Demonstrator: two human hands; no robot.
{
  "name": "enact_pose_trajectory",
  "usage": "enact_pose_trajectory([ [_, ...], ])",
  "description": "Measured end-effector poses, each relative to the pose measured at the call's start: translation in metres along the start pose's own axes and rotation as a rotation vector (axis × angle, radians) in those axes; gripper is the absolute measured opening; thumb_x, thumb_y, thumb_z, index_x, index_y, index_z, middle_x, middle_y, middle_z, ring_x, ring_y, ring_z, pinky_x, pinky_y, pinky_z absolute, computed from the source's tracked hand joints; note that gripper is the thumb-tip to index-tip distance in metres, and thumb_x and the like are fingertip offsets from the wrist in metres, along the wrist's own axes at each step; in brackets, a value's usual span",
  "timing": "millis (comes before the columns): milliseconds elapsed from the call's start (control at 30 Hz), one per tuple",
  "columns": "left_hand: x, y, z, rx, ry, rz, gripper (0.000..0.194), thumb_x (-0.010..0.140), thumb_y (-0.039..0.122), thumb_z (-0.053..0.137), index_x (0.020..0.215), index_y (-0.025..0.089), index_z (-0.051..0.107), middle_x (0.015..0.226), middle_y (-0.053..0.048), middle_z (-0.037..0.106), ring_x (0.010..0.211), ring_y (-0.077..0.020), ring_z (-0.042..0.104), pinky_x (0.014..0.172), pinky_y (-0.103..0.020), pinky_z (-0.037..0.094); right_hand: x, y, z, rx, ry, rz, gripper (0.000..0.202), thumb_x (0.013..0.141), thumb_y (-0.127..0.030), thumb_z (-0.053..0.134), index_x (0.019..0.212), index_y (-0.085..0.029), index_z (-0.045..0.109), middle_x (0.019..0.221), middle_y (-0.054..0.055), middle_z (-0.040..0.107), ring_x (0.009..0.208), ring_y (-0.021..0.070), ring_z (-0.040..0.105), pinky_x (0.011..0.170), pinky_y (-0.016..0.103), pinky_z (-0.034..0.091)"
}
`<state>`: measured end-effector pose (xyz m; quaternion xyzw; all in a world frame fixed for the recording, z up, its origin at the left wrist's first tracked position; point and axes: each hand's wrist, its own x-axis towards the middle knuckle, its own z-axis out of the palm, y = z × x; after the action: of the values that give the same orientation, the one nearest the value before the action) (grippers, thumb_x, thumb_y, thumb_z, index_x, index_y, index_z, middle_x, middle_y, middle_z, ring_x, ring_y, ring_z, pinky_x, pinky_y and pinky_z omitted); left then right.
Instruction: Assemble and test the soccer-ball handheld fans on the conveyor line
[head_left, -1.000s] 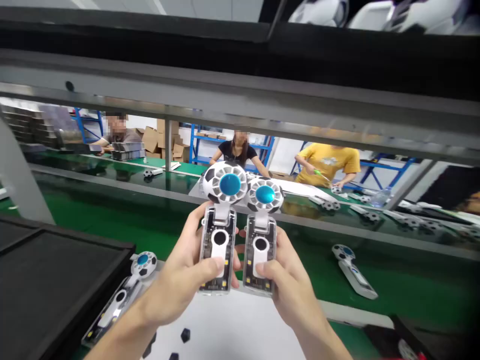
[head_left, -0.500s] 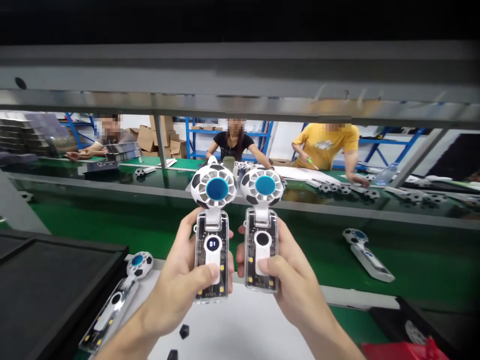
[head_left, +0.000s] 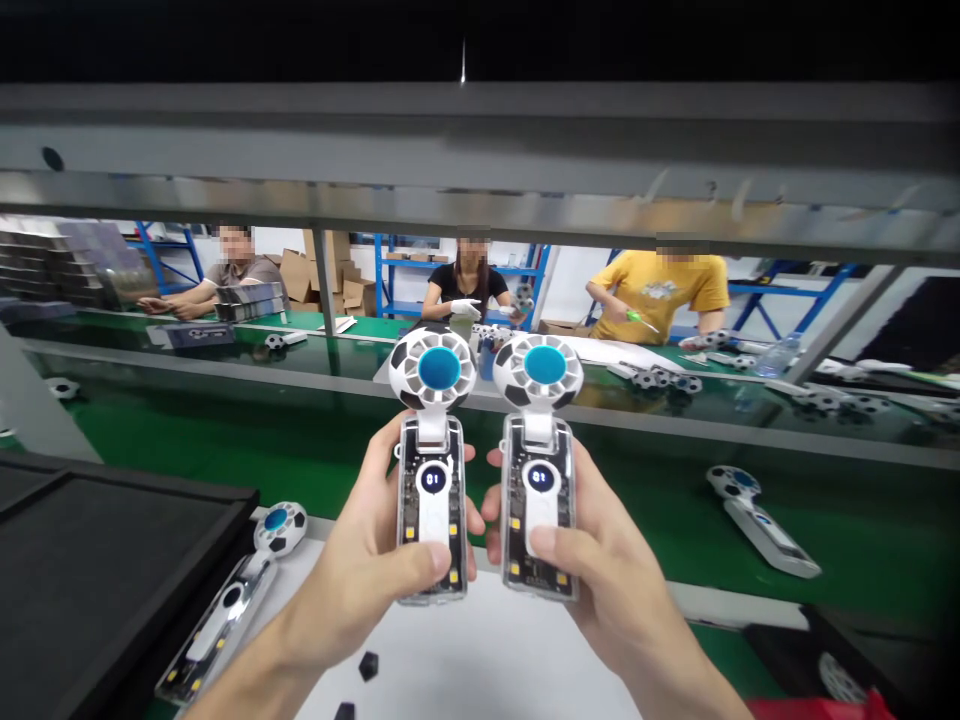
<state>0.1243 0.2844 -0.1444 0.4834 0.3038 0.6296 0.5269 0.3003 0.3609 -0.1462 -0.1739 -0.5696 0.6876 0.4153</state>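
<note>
My left hand (head_left: 382, 545) is closed around a handheld fan (head_left: 433, 480) with a soccer-ball head, a blue hub and a clear body showing a circuit board. Its round display reads 01, and my thumb lies on the lower part of the white panel. My right hand (head_left: 592, 550) grips a matching soccer-ball fan (head_left: 538, 480), also lit with what looks like 01, thumb on its white panel. Both fans stand upright side by side, a small gap between them. Another such fan (head_left: 232, 600) lies at the left, its display dark.
Black pentagon pieces (head_left: 368, 665) lie on the white sheet (head_left: 465, 650). A black tray (head_left: 112, 590) is at left. One fan (head_left: 765, 525) rests on the green conveyor (head_left: 300, 440) to the right. Several co-workers (head_left: 660, 295) sit opposite, under an overhead beam (head_left: 480, 150).
The right fan's display has lit up; it was dark before. Both fans have shifted slightly right in view. Across the line, the middle co-worker has raised their hands.
</note>
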Motion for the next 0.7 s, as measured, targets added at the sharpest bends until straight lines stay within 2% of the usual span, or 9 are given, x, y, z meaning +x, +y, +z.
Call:
enact_pose_trajectory([
  [133, -0.0015, -0.0031, 0.0013, -0.014, 0.034, 0.011, 0.081, 0.079, 0.026, 0.076, 0.144, 0.029, 0.027, 0.093, -0.005, 0.065, 0.073, -0.0189, 0.066, 0.066, -0.031, 0.053, -0.0004, -0.0033, 0.0009, 0.016, -0.057, -0.024, 0.086, 0.077, -0.023, 0.072, 0.150, -0.032, 0.026, 0.091, 0.002, 0.067, 0.070, 0.0179, 0.062, 0.063, 0.031, 0.054],
  [267, -0.0005, -0.0052, 0.0027, -0.025, 0.035, 0.017, 0.078, 0.079, 0.026, 0.075, 0.142, 0.028, 0.030, 0.096, -0.006, 0.065, 0.073, -0.0191, 0.066, 0.066, -0.031, 0.054, -0.0017, -0.0019, 0.0015, 0.028, -0.104, -0.024, 0.084, 0.081, -0.026, 0.073, 0.151, -0.032, 0.027, 0.103, 0.005, 0.066, 0.077, 0.0194, 0.064, 0.070, 0.035, 0.056],
  [467, 0.0017, -0.0051, 0.0022, -0.043, 0.073, 0.005, 0.071, 0.084, 0.028, 0.070, 0.142, 0.029, 0.029, 0.091, -0.005, 0.066, 0.065, -0.0182, 0.065, 0.059, -0.030, 0.053, -0.0011, 0.0020, -0.0012, 0.008, 0.014, -0.049, 0.076, 0.084, -0.029, 0.067, 0.150, -0.029, 0.028, 0.091, 0.004, 0.067, 0.067, 0.0180, 0.062, 0.057, 0.030, 0.052],
  [600, 0.0009, -0.0037, 0.0050, -0.057, 0.090, -0.013, 0.069, 0.084, 0.030, 0.070, 0.141, 0.028, 0.031, 0.092, -0.006, 0.066, 0.065, -0.0186, 0.065, 0.057, -0.030, 0.051, -0.0012, -0.0002, -0.0018, 0.035, 0.032, -0.056, 0.076, 0.082, -0.026, 0.067, 0.148, -0.031, 0.030, 0.098, 0.005, 0.067, 0.067, 0.0179, 0.064, 0.057, 0.030, 0.052],
  [700, -0.0002, -0.0034, 0.0075, -0.060, 0.104, -0.022, 0.070, 0.083, 0.030, 0.071, 0.140, 0.027, 0.032, 0.090, -0.005, 0.066, 0.065, -0.0181, 0.064, 0.058, -0.029, 0.051, -0.0024, -0.0031, -0.0007, 0.036, 0.034, -0.029, 0.079, 0.082, -0.028, 0.067, 0.150, -0.030, 0.026, 0.092, 0.004, 0.068, 0.067, 0.0191, 0.064, 0.059, 0.031, 0.052],
])
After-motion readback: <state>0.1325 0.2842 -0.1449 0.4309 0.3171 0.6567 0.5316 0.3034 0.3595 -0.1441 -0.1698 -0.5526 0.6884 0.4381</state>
